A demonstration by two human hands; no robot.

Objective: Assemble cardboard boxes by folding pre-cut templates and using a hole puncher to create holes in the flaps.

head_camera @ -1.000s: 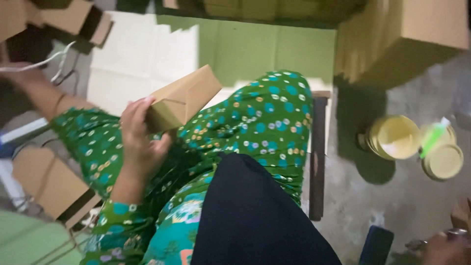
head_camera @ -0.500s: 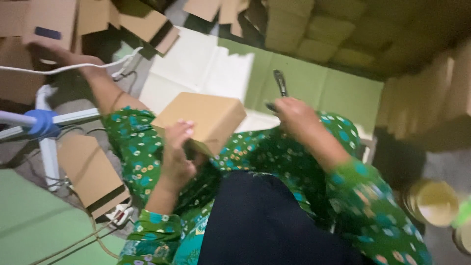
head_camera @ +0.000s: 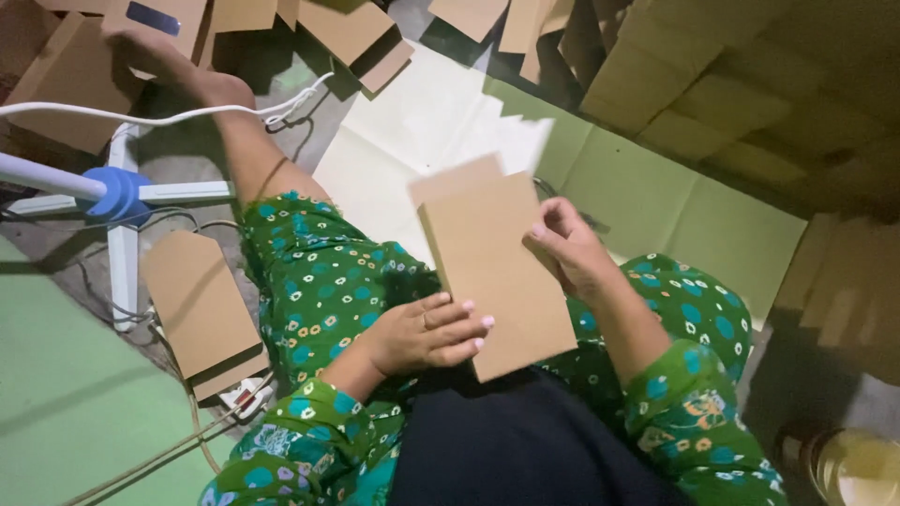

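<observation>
1. Floor [head_camera: 75,412] littered with cardboard blanks [head_camera: 202,309]; fan stand [head_camera: 117,192] beside my leg.
2. My left hand [head_camera: 427,333] and right hand [head_camera: 572,248] both grip the brown envelope [head_camera: 497,272] over my lap.
3. Folding step, I judge; next calls for a firm crease.

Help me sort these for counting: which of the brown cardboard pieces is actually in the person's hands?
The flat brown cardboard piece over the lap: left hand at its lower edge, right hand at its right edge. The similar piece lies untouched on the floor beside the leg.
</observation>
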